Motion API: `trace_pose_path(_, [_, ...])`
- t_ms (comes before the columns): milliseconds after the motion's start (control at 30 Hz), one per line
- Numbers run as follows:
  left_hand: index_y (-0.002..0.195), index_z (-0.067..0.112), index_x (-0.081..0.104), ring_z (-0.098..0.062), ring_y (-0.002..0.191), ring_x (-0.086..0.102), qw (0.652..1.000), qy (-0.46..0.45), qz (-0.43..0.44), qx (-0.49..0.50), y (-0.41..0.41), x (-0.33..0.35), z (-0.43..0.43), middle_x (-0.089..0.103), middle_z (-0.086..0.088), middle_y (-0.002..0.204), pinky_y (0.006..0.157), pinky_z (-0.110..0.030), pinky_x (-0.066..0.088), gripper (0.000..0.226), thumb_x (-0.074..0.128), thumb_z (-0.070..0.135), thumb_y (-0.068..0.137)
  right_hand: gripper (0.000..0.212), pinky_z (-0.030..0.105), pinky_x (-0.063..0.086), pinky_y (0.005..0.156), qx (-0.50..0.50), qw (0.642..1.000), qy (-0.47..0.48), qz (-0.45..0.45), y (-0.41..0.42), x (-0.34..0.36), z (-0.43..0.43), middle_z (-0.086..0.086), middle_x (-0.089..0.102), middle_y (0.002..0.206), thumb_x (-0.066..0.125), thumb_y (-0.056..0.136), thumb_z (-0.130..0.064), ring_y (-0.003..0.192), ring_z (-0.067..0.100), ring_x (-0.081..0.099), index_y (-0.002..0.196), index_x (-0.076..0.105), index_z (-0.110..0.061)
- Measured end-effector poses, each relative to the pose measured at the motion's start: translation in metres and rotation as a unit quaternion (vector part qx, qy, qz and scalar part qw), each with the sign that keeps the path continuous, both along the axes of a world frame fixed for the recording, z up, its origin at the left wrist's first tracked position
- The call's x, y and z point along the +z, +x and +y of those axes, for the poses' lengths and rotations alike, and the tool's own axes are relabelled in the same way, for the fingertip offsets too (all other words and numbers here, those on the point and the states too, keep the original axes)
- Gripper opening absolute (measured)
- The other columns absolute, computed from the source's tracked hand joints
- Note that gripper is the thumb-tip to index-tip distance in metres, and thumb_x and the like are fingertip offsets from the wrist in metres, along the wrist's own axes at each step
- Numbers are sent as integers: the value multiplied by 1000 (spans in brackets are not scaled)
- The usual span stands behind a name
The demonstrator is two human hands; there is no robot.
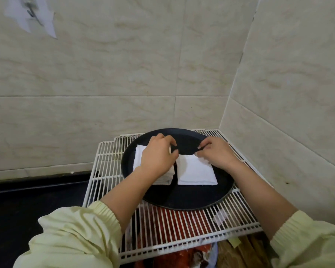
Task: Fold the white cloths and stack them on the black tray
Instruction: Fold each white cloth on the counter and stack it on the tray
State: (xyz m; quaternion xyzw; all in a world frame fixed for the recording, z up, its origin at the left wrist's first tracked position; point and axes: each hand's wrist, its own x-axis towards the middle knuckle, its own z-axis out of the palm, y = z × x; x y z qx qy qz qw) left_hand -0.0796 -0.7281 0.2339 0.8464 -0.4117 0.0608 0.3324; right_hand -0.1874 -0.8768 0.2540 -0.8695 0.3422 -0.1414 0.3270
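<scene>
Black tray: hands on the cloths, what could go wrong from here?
1. The right hand pinches the far edge of the single cloth, which lies beside the stack, bare tray between them; it may end as a second pile.
2. The left hand covers the stack, whose near layers look uneven; pulling away could drag them askew.
3. The tray sits on a wire rack; a push might slide it.

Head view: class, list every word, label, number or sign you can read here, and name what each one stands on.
No text can be read anywhere.
Paper sheets on the wall: too blurred to read.
Pale sticker on the wire rack: no legible print.
</scene>
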Motion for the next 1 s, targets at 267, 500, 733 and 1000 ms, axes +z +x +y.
trace_pose_path(267, [99, 18, 68, -22, 93, 63, 988, -51, 39, 142, 52, 9, 132, 65, -4, 104, 78, -29, 46, 17, 60, 26, 87, 15, 38, 52, 79, 161, 986, 1, -54, 70, 25, 127, 8, 68, 88, 66, 86, -18, 85, 23, 64, 98, 67, -10])
trace_pose_path(500, [93, 18, 70, -22, 90, 64, 962, -42, 63, 262, 80, -3, 321, 70, -1, 95, 74, -31, 49, 15, 58, 23, 86, 20, 27, 43, 76, 286, 956, -67, -17, 142, 16, 300, 6, 67, 89, 64, 82, -17, 93, 25, 63, 101, 67, -13])
trace_pose_path(733, [94, 20, 69, -20, 88, 64, 927, 6, 99, 361, 93, -42, 528, 69, 2, 93, 75, -32, 52, 16, 56, 28, 88, 39, 33, 46, 88, 372, 926, -52, 20, 190, -40, 493, 11, 63, 112, 64, 86, -24, 106, 28, 59, 121, 55, -10])
trace_pose_path(1000, [101, 20, 65, -24, 96, 58, 893, 87, 111, 428, 107, -72, 692, 58, -4, 103, 79, -36, 49, 20, 55, 30, 88, 34, 34, 48, 88, 476, 871, -99, 70, 234, -88, 651, 6, 56, 117, 63, 86, -30, 106, 24, 56, 115, 55, -14])
